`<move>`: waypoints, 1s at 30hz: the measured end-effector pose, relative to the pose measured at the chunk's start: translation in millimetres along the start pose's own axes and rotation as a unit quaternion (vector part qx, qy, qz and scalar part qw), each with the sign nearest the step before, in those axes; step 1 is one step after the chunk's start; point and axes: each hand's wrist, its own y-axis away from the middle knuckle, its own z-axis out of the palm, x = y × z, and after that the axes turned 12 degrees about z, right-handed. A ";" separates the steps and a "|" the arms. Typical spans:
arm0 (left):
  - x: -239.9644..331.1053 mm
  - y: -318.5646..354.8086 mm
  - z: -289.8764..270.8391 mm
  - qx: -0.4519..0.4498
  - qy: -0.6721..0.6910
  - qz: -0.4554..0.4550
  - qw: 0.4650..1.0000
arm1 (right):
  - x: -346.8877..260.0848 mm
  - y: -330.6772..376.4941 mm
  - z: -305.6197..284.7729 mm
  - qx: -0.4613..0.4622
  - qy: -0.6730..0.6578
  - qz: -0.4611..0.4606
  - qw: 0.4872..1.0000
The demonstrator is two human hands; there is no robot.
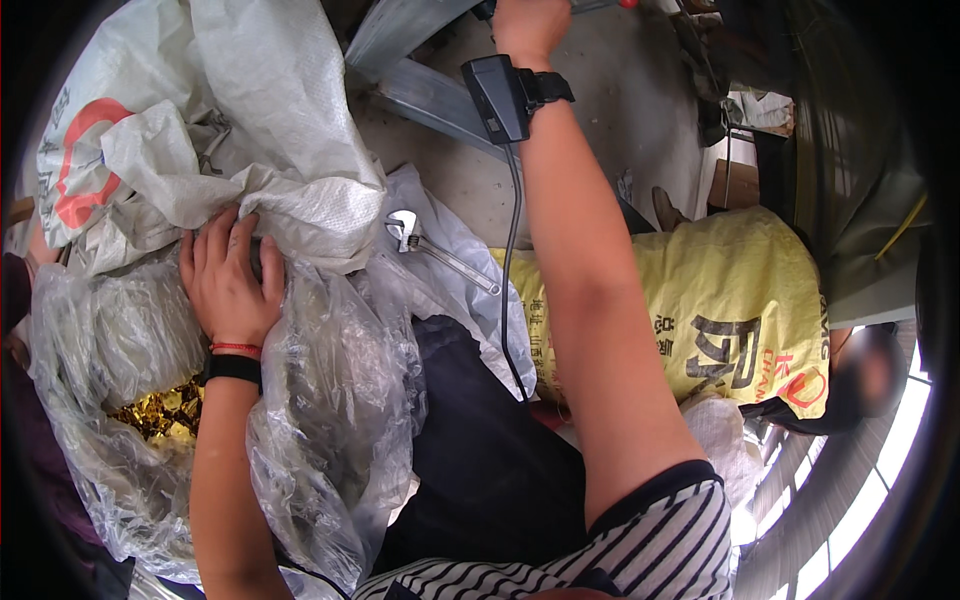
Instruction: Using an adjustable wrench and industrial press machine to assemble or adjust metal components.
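My left hand (232, 278) lies with its fingers apart on the bunched lower edge of a white woven sack (285, 100). Beneath that wrist is a clear plastic bag (335, 400), with shiny gold metallic pieces (165, 412) showing through its opening. My right hand (532, 28) reaches far forward to the upper edge of the view, beside a grey metal frame (430, 95). Its fingers look curled round a dark bar-like part, mostly cut off by the picture's edge. A black device (497, 98) with a cable is strapped at the right wrist.
An adjustable wrench (445, 258) rests on white sheeting between my arms. Beyond my right forearm lies a full yellow sack (725, 310). Another person's shoe (668, 208) is on the floor behind it. A person (870, 370) is at the right rim.
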 end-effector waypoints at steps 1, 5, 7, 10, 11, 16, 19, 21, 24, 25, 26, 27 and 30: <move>0.3 -0.4 0.1 0.000 0.002 0.001 1.000 | 1.3 -1.3 -0.1 -0.002 -0.011 -0.005 1.000; -1.4 1.1 0.1 0.001 0.001 0.001 1.000 | -3.8 7.0 -5.5 -0.013 -0.026 0.004 1.000; -1.2 1.0 -0.2 0.005 -0.001 0.003 1.000 | -3.5 9.5 -2.9 -0.026 -0.105 0.012 0.994; -0.4 -0.1 -0.7 -0.002 0.000 0.010 1.000 | 0.1 8.2 0.7 0.030 -0.041 -0.023 0.998; -0.8 0.2 -0.9 -0.003 -0.001 0.009 1.000 | -1.1 9.8 1.4 0.029 -0.042 -0.022 0.998; -0.6 1.1 -0.7 -0.004 0.001 0.001 1.000 | -5.8 16.7 -5.6 0.004 -0.077 0.010 0.997; 0.4 -0.9 -1.1 -0.001 0.001 0.007 1.000 | 2.5 7.5 -0.9 0.012 -0.122 -0.030 0.992; -1.5 1.1 -0.1 -0.005 0.001 0.005 1.000 | -2.4 8.8 -0.8 0.014 -0.101 -0.019 0.995; -2.2 2.3 -0.3 -0.007 -0.001 0.002 1.000 | -5.1 11.9 -3.4 0.006 -0.088 -0.002 0.996; -2.3 2.4 -0.8 -0.008 -0.002 0.001 1.000 | -5.4 12.6 -4.4 -0.005 -0.095 0.005 0.995; -1.7 2.1 -0.9 -0.008 -0.002 0.000 1.000 | -5.4 12.4 -6.0 -0.006 -0.095 0.005 0.995; -1.0 1.5 -1.1 -0.009 -0.001 0.002 1.000 | -5.1 12.0 -7.5 -0.020 -0.106 -0.001 0.994; 2.0 -2.7 -0.4 -0.010 -0.001 0.009 1.000 | 1.0 8.5 -10.4 -0.038 -0.141 -0.007 0.989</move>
